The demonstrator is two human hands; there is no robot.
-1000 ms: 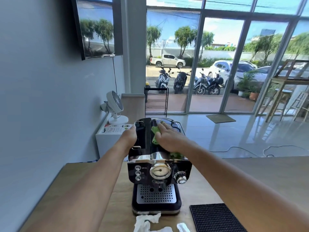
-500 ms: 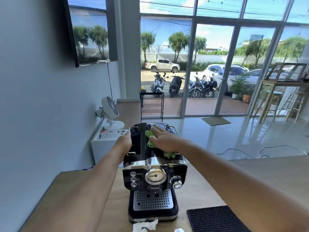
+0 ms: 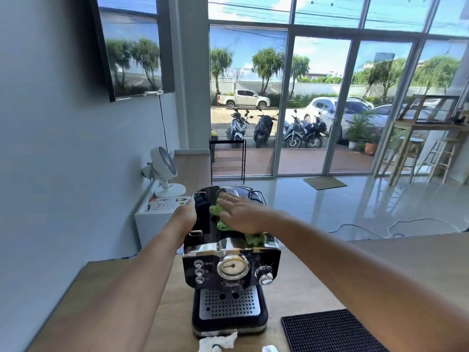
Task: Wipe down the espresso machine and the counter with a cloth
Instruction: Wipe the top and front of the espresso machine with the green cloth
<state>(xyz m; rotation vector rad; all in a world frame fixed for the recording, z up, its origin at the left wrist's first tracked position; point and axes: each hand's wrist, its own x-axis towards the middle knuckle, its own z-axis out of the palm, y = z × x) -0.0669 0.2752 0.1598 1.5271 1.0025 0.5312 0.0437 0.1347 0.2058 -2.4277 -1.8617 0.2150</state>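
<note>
A black and chrome espresso machine point(image 3: 231, 262) with a round gauge, three small buttons and a chrome knob on its front stands on the light wooden desk point(image 3: 406, 262), close to the far edge and nearer the far left corner than the right. Its perforated metal drip tray faces the near side.

A crumpled green cloth point(image 3: 255, 239) lies on the machine's glossy black top. The right hand point(image 3: 241, 215) lies flat on it, palm down with its fingers straight and stretched toward the back of the machine, pressing the cloth onto the top. Green folds show past the fingers on the left and under the wrist by the chrome front rim.

The left hand point(image 3: 186, 215) rests against the upper left side of the machine, thumb up by the top edge. Its fingers are hidden behind the back of the hand, so I cannot tell whether they grip the casing or only brace it.

A wad of white crumpled tissue point(image 3: 218, 341) lies on the desk against the front of the machine's base. A black ribbed rubber mat point(image 3: 330, 332) lies to the right of the base, apart from it.

Beyond the desk's far left corner, a low white cabinet point(image 3: 142, 224) carries a small white round fan point(image 3: 163, 168) and a printed leaflet point(image 3: 166, 205).
</note>
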